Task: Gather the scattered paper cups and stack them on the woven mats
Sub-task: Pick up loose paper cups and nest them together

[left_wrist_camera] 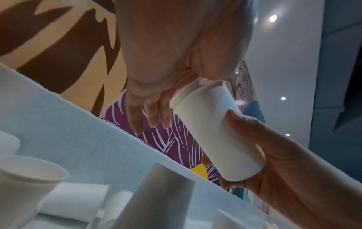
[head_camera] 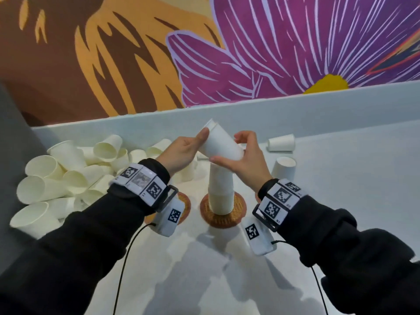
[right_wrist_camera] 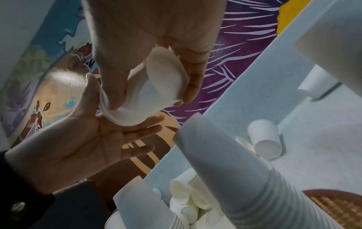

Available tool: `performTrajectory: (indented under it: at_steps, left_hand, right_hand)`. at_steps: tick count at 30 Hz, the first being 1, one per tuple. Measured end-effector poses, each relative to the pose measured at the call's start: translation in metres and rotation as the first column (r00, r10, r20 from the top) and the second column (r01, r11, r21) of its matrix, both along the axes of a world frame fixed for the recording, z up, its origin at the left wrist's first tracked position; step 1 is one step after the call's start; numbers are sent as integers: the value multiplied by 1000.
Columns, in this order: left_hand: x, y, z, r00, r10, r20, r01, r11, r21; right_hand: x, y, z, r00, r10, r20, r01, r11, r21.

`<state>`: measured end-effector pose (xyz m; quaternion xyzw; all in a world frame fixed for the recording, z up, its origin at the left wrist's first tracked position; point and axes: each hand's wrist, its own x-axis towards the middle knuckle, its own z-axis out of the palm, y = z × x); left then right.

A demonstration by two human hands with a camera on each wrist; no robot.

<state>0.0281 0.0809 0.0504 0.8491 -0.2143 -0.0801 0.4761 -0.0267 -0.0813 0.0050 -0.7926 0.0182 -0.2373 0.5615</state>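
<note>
A white paper cup (head_camera: 219, 142) hangs tilted in the air, its rim up and to the left, just above a tall stack of upturned cups (head_camera: 221, 189). That stack stands on a round woven mat (head_camera: 238, 214). My right hand (head_camera: 228, 147) pinches the cup near its base between thumb and fingers (right_wrist_camera: 191, 80). My left hand (head_camera: 195, 144) is at the cup's rim, thumb touching it, with the fingers (right_wrist_camera: 141, 134) held straight and not around it. In the left wrist view the cup (left_wrist_camera: 215, 131) sits in the right hand (left_wrist_camera: 278, 158).
A heap of loose paper cups (head_camera: 68, 173) lies at the left against the white back wall (head_camera: 318, 114). Two more cups (head_camera: 280, 143) (head_camera: 284, 167) lie at the right. A second woven mat (head_camera: 185, 202) shows under my left wrist.
</note>
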Motion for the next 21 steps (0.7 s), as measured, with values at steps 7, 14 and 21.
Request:
performTrajectory:
  at_steps: [7, 14, 21]
  left_hand:
    - [15, -44, 7, 976, 213, -35, -215, 975, -56]
    - [30, -52, -10, 940, 322, -114, -318, 947, 53]
    - [24, -51, -18, 926, 367, -90, -349, 922, 168]
  right_hand:
    - [8, -23, 4, 984, -53, 167, 52, 999, 8]
    - [22, -32, 12, 982, 80, 171, -48, 982, -183]
    - [38, -31, 19, 981, 171, 96, -141, 955, -262]
